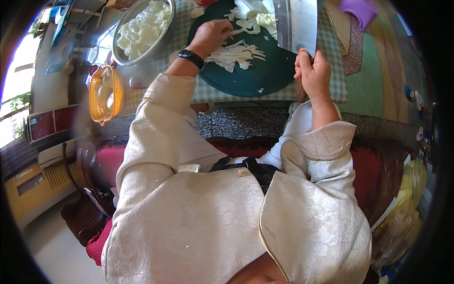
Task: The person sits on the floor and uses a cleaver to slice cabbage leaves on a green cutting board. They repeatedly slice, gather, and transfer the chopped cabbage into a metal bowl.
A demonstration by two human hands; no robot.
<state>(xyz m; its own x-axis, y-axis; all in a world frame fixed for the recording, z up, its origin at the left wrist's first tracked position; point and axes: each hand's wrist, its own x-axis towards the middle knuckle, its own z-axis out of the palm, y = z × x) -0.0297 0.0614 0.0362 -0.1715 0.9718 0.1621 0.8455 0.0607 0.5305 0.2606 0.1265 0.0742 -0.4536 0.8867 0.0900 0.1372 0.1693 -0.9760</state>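
My right hand [314, 72] grips the wooden handle of a broad cleaver [297, 26], its blade raised over the right side of a round dark green cutting board [255, 83]. My left hand [214, 33], with a black watch on the wrist, is curled over the board's left part with a thin pale piece at its fingertips; whether it grips the piece is unclear. Just below that hand lies a pile of sliced white cabbage stems [236, 56]. Larger napa cabbage pieces [253, 10] lie at the board's far side, partly behind the blade.
A metal bowl [172, 21] of cut cabbage leaves stands on the checkered tablecloth [220, 93] at the left. An orange plastic basket [121, 96] holds several pale round items. A purple plastic object [365, 12] is at the far right. Under me is a red-cushioned wooden seat [367, 174].
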